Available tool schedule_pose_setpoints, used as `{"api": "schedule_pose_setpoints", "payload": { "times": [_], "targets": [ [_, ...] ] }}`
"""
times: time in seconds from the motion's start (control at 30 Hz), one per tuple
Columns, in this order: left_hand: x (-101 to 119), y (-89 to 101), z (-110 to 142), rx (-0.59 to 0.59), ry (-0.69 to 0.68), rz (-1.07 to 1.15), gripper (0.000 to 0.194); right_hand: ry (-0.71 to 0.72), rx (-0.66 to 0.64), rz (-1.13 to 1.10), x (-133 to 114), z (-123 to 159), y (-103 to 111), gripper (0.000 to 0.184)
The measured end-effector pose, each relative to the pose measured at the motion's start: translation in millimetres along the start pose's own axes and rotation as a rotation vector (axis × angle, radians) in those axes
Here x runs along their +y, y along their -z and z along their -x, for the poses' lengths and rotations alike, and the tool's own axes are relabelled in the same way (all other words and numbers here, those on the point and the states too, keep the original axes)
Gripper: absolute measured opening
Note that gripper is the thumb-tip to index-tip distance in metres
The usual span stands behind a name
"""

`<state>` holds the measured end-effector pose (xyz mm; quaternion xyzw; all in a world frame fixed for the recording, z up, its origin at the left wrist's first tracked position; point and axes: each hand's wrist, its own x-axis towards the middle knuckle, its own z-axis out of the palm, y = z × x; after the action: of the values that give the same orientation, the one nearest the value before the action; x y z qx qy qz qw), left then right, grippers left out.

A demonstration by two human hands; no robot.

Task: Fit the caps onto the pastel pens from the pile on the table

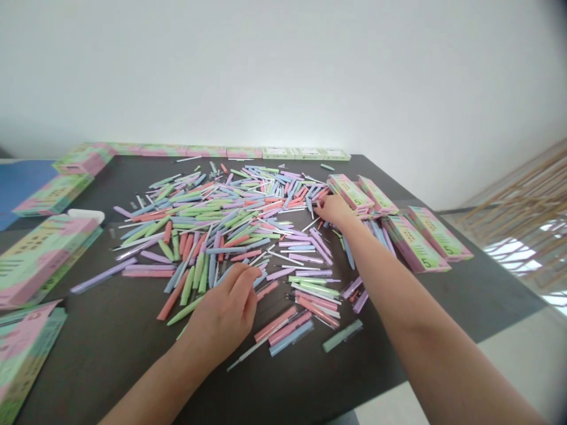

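A large loose pile of pastel plastic pens (221,218) in green, pink, lilac and blue, mixed with thin white sticks, covers the middle of the dark table (106,330). My left hand (225,310) lies palm down on the pile's near edge, its fingers over several pens. My right hand (334,209) reaches to the pile's far right side, fingertips down among the pens. It is next to pink-and-green pen boxes (349,193). Whether either hand grips a pen is hidden.
More boxes marked 5 (414,243) lie at the right, and a row of boxes (243,152) lines the far edge. Stacked boxes (39,260) sit at the left, beside a blue surface (22,189). Wooden slats (518,206) stand at the far right.
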<state>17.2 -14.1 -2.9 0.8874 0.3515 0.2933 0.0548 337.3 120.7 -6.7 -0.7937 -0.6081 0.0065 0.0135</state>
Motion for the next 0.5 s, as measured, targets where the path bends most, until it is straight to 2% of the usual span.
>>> {"api": "schedule_pose_setpoints", "payload": {
  "times": [0.3,0.5],
  "targets": [
    [-0.4,0.2,0.8,-0.011,-0.032,0.014,0.023,-0.010,-0.054,-0.059,-11.2,3.1,-1.5,0.038],
    [-1.4,-0.2,0.4,-0.011,-0.034,0.021,0.022,0.050,-0.125,-0.221,-10.6,12.1,11.1,0.028]
  ]
}}
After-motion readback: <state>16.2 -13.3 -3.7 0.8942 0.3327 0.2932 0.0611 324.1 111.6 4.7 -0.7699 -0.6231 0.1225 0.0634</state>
